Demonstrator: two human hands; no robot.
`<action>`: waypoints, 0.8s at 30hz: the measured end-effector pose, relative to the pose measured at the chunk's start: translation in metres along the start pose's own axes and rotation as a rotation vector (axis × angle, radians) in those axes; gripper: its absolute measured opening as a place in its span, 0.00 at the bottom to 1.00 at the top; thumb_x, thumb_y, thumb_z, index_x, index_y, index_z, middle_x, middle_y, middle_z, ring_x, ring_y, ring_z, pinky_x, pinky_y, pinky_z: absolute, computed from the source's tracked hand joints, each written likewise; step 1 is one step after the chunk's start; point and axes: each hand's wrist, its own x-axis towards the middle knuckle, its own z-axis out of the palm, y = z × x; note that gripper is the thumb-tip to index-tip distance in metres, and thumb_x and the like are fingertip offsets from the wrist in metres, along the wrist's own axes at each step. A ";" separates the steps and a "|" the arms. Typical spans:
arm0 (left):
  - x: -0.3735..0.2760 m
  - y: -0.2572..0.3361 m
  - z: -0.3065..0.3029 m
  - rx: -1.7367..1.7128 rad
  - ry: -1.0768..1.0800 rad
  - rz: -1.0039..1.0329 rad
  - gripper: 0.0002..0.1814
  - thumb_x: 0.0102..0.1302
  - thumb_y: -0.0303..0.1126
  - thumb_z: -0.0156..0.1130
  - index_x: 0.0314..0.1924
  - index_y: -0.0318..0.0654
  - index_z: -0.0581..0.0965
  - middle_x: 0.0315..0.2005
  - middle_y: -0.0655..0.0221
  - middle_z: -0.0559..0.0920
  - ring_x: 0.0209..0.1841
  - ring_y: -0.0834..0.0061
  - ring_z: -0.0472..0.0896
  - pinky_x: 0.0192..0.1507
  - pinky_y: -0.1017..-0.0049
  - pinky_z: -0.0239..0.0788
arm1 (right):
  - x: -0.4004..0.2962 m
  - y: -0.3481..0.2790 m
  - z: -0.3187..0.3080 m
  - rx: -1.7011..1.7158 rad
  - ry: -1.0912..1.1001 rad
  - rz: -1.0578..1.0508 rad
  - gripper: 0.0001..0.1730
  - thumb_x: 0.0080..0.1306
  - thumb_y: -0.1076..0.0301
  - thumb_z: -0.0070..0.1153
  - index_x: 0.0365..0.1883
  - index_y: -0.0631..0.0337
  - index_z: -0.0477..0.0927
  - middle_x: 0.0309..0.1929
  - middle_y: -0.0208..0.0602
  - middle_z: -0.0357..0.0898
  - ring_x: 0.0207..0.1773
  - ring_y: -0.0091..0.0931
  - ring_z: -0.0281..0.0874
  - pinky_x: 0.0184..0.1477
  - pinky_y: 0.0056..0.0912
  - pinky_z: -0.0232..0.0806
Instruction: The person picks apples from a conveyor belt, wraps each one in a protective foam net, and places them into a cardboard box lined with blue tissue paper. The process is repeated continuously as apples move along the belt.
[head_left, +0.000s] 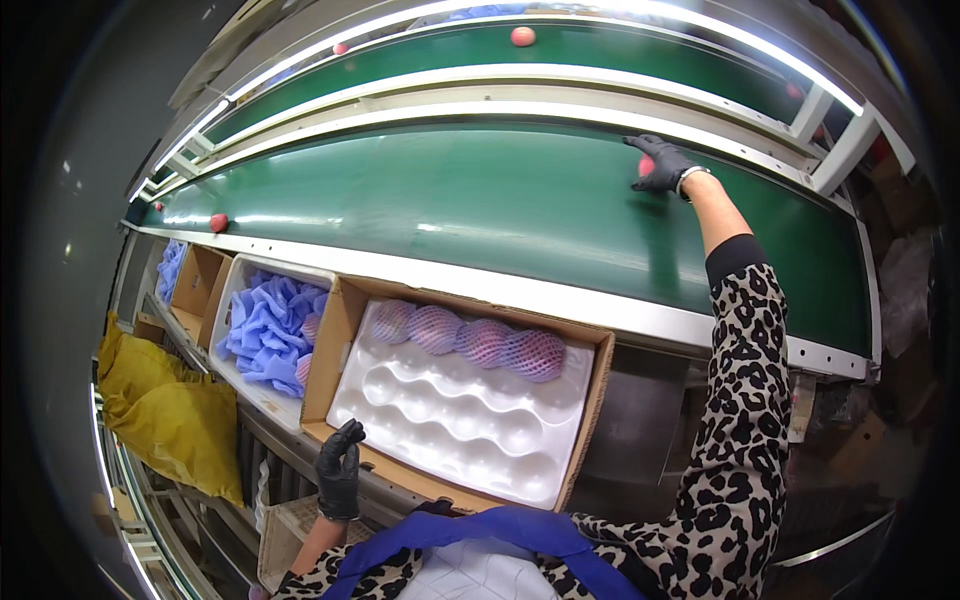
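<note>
My right hand (660, 165), in a black glove, reaches across the green conveyor belt (450, 187) to its far side. Its thumb and fingers are spread around a red apple (646, 166), which the palm partly hides. Close to my body, my left hand (341, 469), also gloved in black, hovers by the near left corner of a cardboard box (600, 375). Its fingertips are drawn together, with nothing visible in them. Inside the box lies a white moulded tray (450, 405). Several apples in foam nets (480, 343) fill its far row; the other hollows hold nothing.
Left of the box stands a white bin (225, 360) of blue foam nets (274, 330). Another cardboard box (199, 289) and a yellow cloth (169, 420) lie farther left. One more apple (218, 223) sits on the belt's left. A metal rail (480, 274) edges the belt.
</note>
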 end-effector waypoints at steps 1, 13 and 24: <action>0.002 0.002 -0.006 0.022 -0.013 0.020 0.20 0.64 0.12 0.49 0.55 0.31 0.76 0.46 0.62 0.82 0.48 0.72 0.82 0.51 0.74 0.73 | 0.009 -0.018 0.004 0.027 -0.027 -0.034 0.50 0.46 0.55 0.71 0.68 0.50 0.63 0.70 0.49 0.58 0.70 0.45 0.59 0.69 0.43 0.57; 0.201 -0.063 -0.138 -0.013 0.100 0.240 0.16 0.66 0.21 0.57 0.54 0.34 0.77 0.45 0.61 0.84 0.48 0.72 0.83 0.49 0.76 0.74 | -0.081 -0.032 0.029 0.051 0.185 0.550 0.39 0.40 0.63 0.71 0.54 0.59 0.74 0.50 0.50 0.78 0.53 0.43 0.77 0.55 0.40 0.70; 0.622 -0.289 -0.280 0.486 0.484 0.066 0.56 0.47 0.43 0.77 0.72 0.42 0.54 0.66 0.44 0.62 0.68 0.49 0.62 0.67 0.61 0.58 | -0.179 -0.342 0.101 0.953 0.561 0.500 0.39 0.57 0.66 0.67 0.65 0.64 0.64 0.54 0.39 0.73 0.55 0.30 0.72 0.58 0.33 0.66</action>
